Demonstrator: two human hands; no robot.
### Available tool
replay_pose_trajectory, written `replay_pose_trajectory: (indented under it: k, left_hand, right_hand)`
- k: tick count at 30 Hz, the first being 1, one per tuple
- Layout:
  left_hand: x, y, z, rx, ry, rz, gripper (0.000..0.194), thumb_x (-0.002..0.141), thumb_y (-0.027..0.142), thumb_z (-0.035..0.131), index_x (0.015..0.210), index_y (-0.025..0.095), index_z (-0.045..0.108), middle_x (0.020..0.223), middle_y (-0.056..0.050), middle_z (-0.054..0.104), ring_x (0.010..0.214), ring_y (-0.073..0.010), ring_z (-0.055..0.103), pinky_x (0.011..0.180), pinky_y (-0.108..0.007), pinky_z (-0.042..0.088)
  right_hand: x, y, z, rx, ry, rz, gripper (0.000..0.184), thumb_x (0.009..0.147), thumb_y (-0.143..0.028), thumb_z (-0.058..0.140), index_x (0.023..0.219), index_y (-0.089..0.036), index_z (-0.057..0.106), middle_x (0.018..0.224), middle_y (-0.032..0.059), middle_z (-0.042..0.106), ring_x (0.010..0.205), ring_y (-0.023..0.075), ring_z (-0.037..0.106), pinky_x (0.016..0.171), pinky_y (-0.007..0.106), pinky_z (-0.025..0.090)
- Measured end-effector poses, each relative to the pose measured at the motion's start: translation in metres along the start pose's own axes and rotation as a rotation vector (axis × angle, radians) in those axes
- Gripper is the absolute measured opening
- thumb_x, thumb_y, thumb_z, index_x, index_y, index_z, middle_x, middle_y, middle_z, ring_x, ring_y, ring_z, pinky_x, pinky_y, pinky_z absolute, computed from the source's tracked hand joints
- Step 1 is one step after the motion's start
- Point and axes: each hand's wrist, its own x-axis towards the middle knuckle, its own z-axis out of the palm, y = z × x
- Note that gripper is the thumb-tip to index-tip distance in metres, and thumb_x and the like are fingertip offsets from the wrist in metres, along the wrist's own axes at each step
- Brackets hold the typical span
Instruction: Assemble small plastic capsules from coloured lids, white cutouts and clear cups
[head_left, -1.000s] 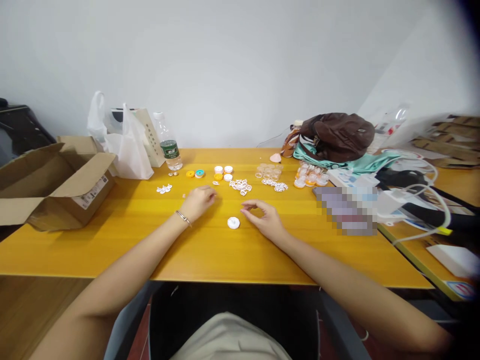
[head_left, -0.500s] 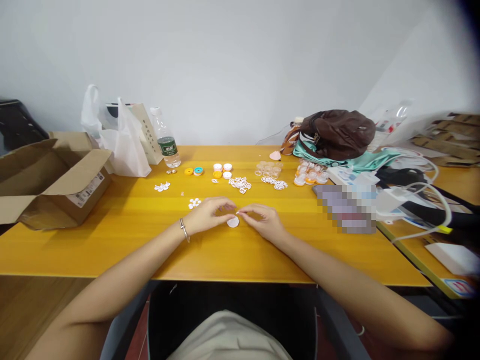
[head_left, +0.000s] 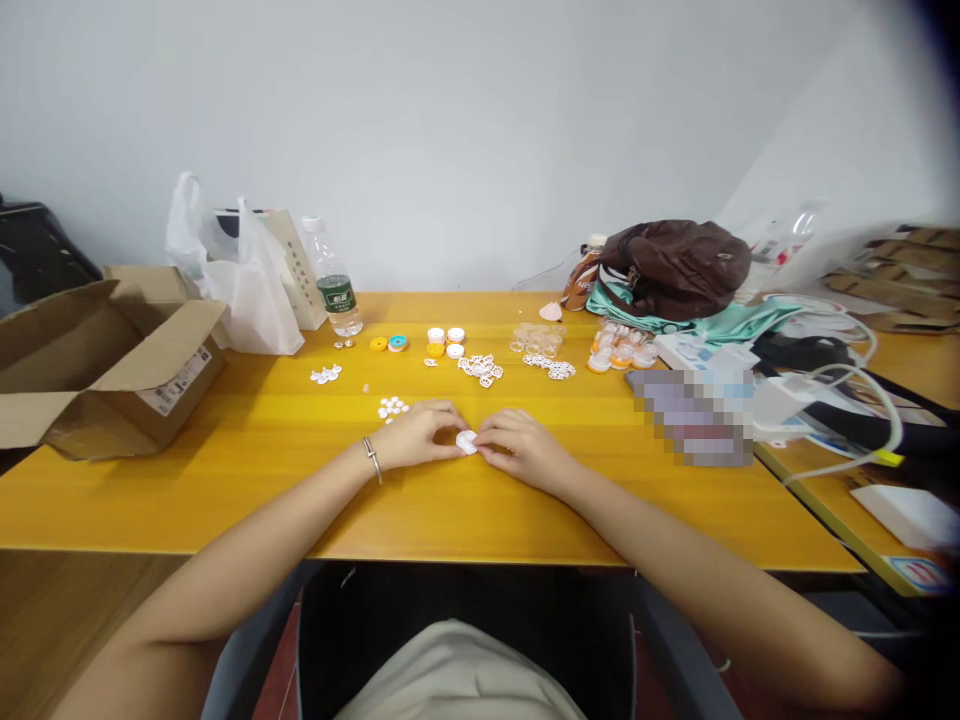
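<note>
A round white plastic disc (head_left: 466,441) is between my two hands, low over the table near its middle. My left hand (head_left: 427,436) grips its left edge with thumb and fingers. At the right edge, the fingertips of my right hand (head_left: 523,450) are pinched against the disc; whether a small piece is also between them is hidden. Several small white round pieces (head_left: 391,408) lie just beyond my left hand. Farther back are white spoked wheel-like parts (head_left: 480,369), a second group of openwork white parts (head_left: 550,367) and white stemmed pieces (head_left: 325,374).
Orange, teal and white round parts (head_left: 447,342), clear rings (head_left: 536,341) and orange-based clear pieces (head_left: 621,348) stand toward the back. A cardboard box (head_left: 172,350), plastic bag (head_left: 251,300) and water bottle (head_left: 335,290) are left. A brown bag (head_left: 679,270) and white cables (head_left: 892,410) are right.
My left hand has come right from above the small white pieces to the disc. My right hand, which pinched a tiny white piece half a second ago, has moved slightly down and left onto the disc.
</note>
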Motion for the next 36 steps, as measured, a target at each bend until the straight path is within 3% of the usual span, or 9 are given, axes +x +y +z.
replay_pose_trajectory:
  k: [6,13,22,27,31,36]
  left_hand:
    - [0.000,-0.001,0.000,-0.042,-0.005,0.000,0.031,0.076,0.037,0.056,0.101,0.018,0.060,0.094,-0.005,0.058,0.086,-0.0155,0.055,0.080,-0.026,0.041]
    - [-0.001,-0.001,0.000,-0.085,-0.030,-0.008,0.028,0.077,0.030,0.055,0.102,0.017,0.058,0.096,-0.006,0.057,0.082,-0.0139,0.054,0.073,-0.023,0.043]
    - [-0.001,-0.008,0.004,-0.207,-0.013,-0.044,0.030,0.076,0.030,0.057,0.103,0.018,0.057,0.093,-0.005,0.058,0.079,-0.0130,0.054,0.067,-0.022,0.043]
    - [0.000,-0.014,0.010,-0.545,-0.027,-0.133,0.031,0.076,0.028,0.057,0.104,0.016,0.052,0.087,-0.004,0.061,0.076,-0.0116,0.056,0.069,-0.023,0.044]
    - [0.002,-0.015,0.013,-0.738,-0.020,-0.124,0.031,0.075,0.026,0.059,0.104,0.014,0.052,0.088,-0.006,0.061,0.080,-0.0120,0.058,0.076,-0.027,0.045]
    - [0.004,-0.012,0.012,-0.819,0.001,-0.108,0.035,0.077,0.027,0.058,0.109,0.014,0.053,0.097,-0.009,0.063,0.087,-0.0137,0.059,0.082,-0.029,0.044]
  right_hand:
    - [-0.001,0.000,0.002,0.079,0.015,-0.009,0.014,0.077,-0.016,0.053,0.083,-0.020,0.065,0.085,0.0042,0.062,0.079,0.0148,0.055,0.072,0.028,0.041]
    - [-0.003,-0.001,0.003,0.227,-0.012,0.092,0.012,0.075,-0.019,0.056,0.078,-0.019,0.067,0.091,0.0065,0.052,0.084,0.0150,0.054,0.077,0.029,0.044]
    - [-0.001,-0.001,0.004,0.418,-0.021,0.196,0.013,0.075,-0.020,0.055,0.080,-0.019,0.068,0.090,0.0058,0.056,0.084,0.0148,0.056,0.080,0.029,0.045]
    - [0.004,-0.001,0.007,0.685,0.057,0.413,0.013,0.070,-0.025,0.060,0.079,-0.018,0.066,0.087,0.0049,0.060,0.080,0.0147,0.059,0.078,0.030,0.046]
    - [0.008,-0.003,0.009,0.992,0.065,0.622,0.021,0.064,-0.026,0.065,0.081,-0.019,0.054,0.076,0.0003,0.063,0.071,0.0117,0.061,0.072,0.027,0.048]
    - [0.010,-0.006,0.010,1.142,0.100,0.708,0.036,0.060,-0.023,0.069,0.084,-0.021,0.042,0.064,-0.0059,0.061,0.062,0.0099,0.062,0.063,0.023,0.048]
